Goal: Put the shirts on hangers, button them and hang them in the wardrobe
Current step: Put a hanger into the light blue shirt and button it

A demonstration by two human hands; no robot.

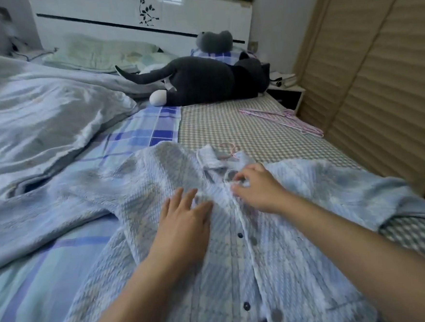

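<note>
A light blue checked shirt (276, 262) lies face up on the bed, sleeves spread to both sides, with dark buttons down its front. A pink hanger hook (229, 148) sticks out at the collar. My left hand (185, 218) lies flat on the shirt's chest, fingers spread. Just below the collar, my right hand (256, 188) has its thumb and fingers pinched on the shirt's front edge. Spare pink hangers (286, 120) lie on the mattress by the wardrobe.
A slatted wooden wardrobe door (381, 78) runs along the right side of the bed. A dark grey plush cat (208, 83) lies across the bed ahead, and a crumpled grey duvet (40, 117) fills the left. A nightstand (287, 95) stands beyond the mattress.
</note>
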